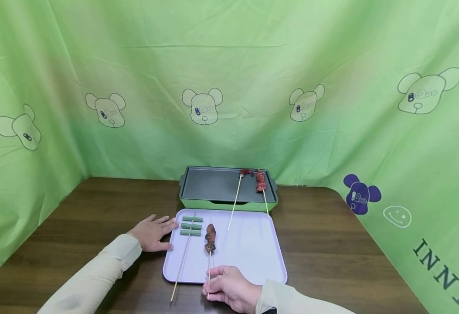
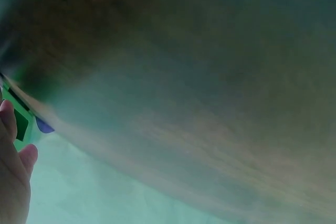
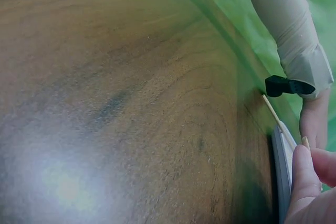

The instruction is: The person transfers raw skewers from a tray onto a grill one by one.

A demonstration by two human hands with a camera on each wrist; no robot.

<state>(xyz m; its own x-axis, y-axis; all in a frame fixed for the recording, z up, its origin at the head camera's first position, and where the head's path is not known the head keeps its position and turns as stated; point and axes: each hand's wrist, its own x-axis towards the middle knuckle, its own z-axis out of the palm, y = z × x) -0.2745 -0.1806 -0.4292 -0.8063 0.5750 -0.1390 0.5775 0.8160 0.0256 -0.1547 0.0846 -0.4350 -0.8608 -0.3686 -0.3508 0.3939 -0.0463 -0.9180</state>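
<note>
My right hand point(image 1: 231, 288) pinches the stick end of a skewer of browned meat point(image 1: 210, 239) over the front of the lavender tray point(image 1: 249, 257). Beside that skewer, to the left, a skewer of green bean pieces point(image 1: 191, 226) lies on the tray, its stick running past the front rim. With fingers spread, my left hand point(image 1: 152, 233) touches the tray's left edge. In the right wrist view the thumb and finger of the right hand point(image 3: 307, 182) grip the stick's tip. Most of the left wrist view is blurred by a sleeve; part of the left hand point(image 2: 13, 166) shows.
Behind the tray stands a green grill with a dark plate point(image 1: 209, 185). On its right side lie a skewer of red meat point(image 1: 260, 181) and a skewer with a curled reddish piece point(image 1: 246, 172), their sticks reaching over the tray. A green printed curtain point(image 1: 253, 52) surrounds the wooden table point(image 1: 323, 244).
</note>
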